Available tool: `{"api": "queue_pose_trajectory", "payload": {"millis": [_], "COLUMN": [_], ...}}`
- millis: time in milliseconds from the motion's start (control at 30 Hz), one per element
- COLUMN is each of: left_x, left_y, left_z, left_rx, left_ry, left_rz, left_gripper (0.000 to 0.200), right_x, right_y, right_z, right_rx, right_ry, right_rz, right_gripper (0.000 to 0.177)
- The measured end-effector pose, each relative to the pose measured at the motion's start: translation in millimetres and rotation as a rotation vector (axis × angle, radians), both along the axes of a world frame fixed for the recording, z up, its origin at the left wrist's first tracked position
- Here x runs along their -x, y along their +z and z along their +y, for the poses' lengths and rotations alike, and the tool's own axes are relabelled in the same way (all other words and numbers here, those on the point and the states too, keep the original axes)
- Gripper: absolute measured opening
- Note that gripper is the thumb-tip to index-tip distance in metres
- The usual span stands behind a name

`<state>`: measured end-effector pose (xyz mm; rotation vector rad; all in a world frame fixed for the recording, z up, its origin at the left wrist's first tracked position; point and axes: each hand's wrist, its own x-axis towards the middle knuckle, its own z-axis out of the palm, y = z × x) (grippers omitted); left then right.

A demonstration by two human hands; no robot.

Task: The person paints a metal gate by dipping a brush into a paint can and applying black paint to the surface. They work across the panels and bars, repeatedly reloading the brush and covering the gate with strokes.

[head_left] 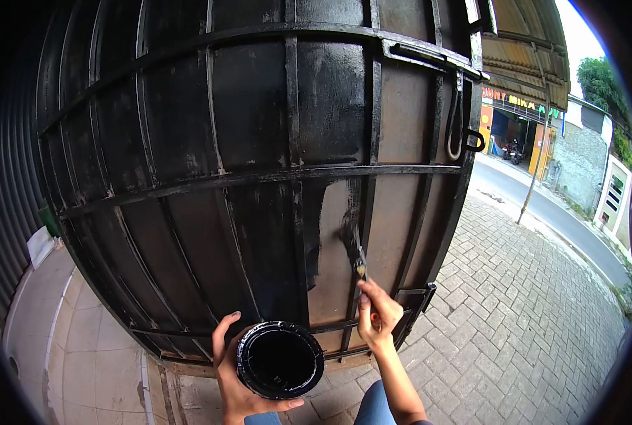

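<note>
My left hand (232, 379) is wrapped round a can of black paint (279, 360), held upright low in front of me with its open top showing. In my right hand (380, 316) is a paintbrush (356, 253), gripped by the handle with its dark bristles pointing up against the metal gate (404, 127). The bristles are at a panel that is part black and part bare brown (334, 212). Wet, shiny black covers the panel above it (330, 99). Several panels to the right of the brush show brown.
A sliding bolt (429, 58) and a hanging loop of metal (456, 120) stick out at the gate's upper right. Brick paving (500, 297) runs to a street on the right. A corrugated wall (8, 177) stands at the left, beside pale tiles (89, 361). A thin pole (535, 170) props a roof.
</note>
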<state>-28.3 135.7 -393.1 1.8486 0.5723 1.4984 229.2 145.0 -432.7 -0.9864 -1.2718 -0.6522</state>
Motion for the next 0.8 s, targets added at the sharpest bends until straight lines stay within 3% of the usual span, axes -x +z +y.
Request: {"api": "queue_pose_trajectory", "payload": {"millis": [167, 200, 300, 400, 500, 567, 633, 733, 800], "left_x": [1, 1, 3, 4, -3, -8, -8, -6, -4], "left_y": [-13, -13, -13, -12, 2, 6, 6, 7, 7], "left_z": [9, 8, 8, 8, -5, -9, -11, -10, -11], "left_rx": [-0.105, -0.116, -0.158, -0.135, -0.016, 0.019, 0.002, -0.047, -0.050], "left_ry": [-0.030, -0.026, -0.016, -0.020, -0.012, -0.018, -0.018, 0.002, 0.010], "left_rz": [0.059, 0.058, 0.087, 0.078, -0.004, -0.035, -0.025, 0.008, 0.015], "left_gripper": [0.104, 0.103, 0.103, 0.101, 0.089, 0.086, 0.085, 0.085, 0.086], "right_x": [8, 12, 9, 15, 14, 15, 19, 18, 17], "right_y": [63, 66, 39, 8, 22, 51, 73, 60, 22], "right_z": [30, 35, 48, 24, 0, 6, 18, 29, 26], "right_rx": [-0.057, -0.006, -0.057, 0.104, 0.144, 0.005, 0.018, -0.077, 0.061], "right_ry": [0.116, 0.212, 0.204, 0.188, 0.226, 0.140, 0.174, 0.116, 0.081], "right_rz": [0.067, 0.221, 0.184, 0.198, 0.248, 0.108, 0.124, -0.026, -0.009], "right_gripper": [0.024, 0.024, 0.022, 0.017, 0.017, 0.021, 0.022, 0.022, 0.022]}}
